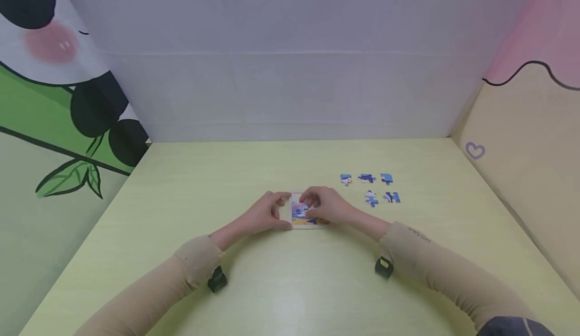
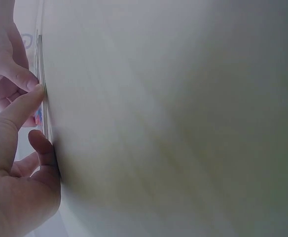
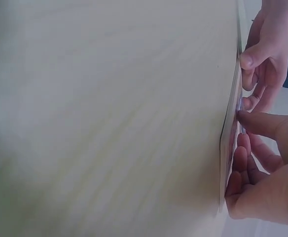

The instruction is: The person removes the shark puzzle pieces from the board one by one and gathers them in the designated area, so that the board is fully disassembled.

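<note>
In the head view, we see a thin puzzle board (image 1: 305, 226) lying flat on the pale table (image 1: 290, 275), its picture blue with an orange strip toward six o'clock. At the board's nine o'clock side we find the left hand (image 1: 263, 212); its thumb and forefinger are spread apart and hold the board at its seven and eleven o'clock corners. From three o'clock the right hand (image 1: 330, 205) reaches over the board, thumb and fingertips pinching a small puzzle piece (image 1: 304, 207) above the picture; we cannot tell whether that piece is seated. Toward two o'clock, well apart from the board, we count five loose pieces (image 1: 371, 198), three in the farther row and two in the nearer. Both arms wear beige sleeves (image 1: 421, 255), and at twelve o'clock stands a grey wall (image 1: 290, 94).
</note>
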`<state>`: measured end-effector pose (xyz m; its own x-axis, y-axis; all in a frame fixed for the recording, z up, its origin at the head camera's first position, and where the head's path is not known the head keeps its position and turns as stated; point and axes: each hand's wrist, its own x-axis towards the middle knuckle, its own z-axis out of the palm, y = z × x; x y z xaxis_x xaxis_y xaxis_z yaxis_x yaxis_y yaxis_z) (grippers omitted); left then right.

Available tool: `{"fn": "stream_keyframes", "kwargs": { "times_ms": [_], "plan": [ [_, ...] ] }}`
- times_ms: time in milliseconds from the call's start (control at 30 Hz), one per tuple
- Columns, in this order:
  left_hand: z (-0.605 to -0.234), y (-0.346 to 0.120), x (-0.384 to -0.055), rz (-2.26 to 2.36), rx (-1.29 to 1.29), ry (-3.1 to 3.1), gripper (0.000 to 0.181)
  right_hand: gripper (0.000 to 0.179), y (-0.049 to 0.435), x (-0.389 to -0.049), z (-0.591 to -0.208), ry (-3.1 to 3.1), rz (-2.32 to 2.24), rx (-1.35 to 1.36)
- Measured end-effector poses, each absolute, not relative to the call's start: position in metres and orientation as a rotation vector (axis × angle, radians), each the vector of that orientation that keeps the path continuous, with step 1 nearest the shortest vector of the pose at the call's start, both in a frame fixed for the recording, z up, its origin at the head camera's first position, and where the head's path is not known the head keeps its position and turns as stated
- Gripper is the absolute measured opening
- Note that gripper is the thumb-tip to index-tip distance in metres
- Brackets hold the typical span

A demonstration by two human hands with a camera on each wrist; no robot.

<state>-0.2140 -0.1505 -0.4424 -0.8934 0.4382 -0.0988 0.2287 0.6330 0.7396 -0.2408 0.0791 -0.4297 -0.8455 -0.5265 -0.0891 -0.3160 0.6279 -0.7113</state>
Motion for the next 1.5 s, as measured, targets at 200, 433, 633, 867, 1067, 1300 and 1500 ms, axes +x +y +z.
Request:
{"fn": "stream_keyframes", "kwargs": {
  "times_ms": [200, 433, 633, 867, 1067, 1300, 1500],
  "plan": [
    [-0.4424, -0.1497, -0.2145, 1.096, 0.534, 2.588, 0.082, 0.031, 0.0803, -0.2469, -0.4304, 2.560, -1.044, -0.728],
    [-0.4417, -0.1500, -0.2141, 1.107, 0.534, 2.586, 0.082, 0.027, 0.0796, -0.2508, -0.4320, 2.572, -1.022, -0.763],
    [-0.4403, -0.1501, -0.2132, 1.110, 0.533, 2.587, 0.082, 0.025, 0.0784, -0.2509, -0.4332, 2.598, -0.964, -0.773],
    [-0.4396, -0.1499, -0.2130, 1.107, 0.527, 2.586, 0.081, 0.024, 0.0774, -0.2507, -0.4331, 2.605, -0.947, -0.773],
    [-0.4399, -0.1492, -0.2136, 1.092, 0.520, 2.586, 0.081, 0.026, 0.0780, -0.2498, -0.4322, 2.622, -0.944, -0.789],
    [-0.4403, -0.1488, -0.2139, 1.104, 0.527, 2.582, 0.081, 0.026, 0.0793, -0.2488, -0.4311, 2.614, -0.952, -0.785],
    [-0.4409, -0.1488, -0.2137, 1.104, 0.526, 2.585, 0.081, 0.026, 0.0818, -0.2483, -0.4316, 2.604, -0.965, -0.804]
  ]
}}
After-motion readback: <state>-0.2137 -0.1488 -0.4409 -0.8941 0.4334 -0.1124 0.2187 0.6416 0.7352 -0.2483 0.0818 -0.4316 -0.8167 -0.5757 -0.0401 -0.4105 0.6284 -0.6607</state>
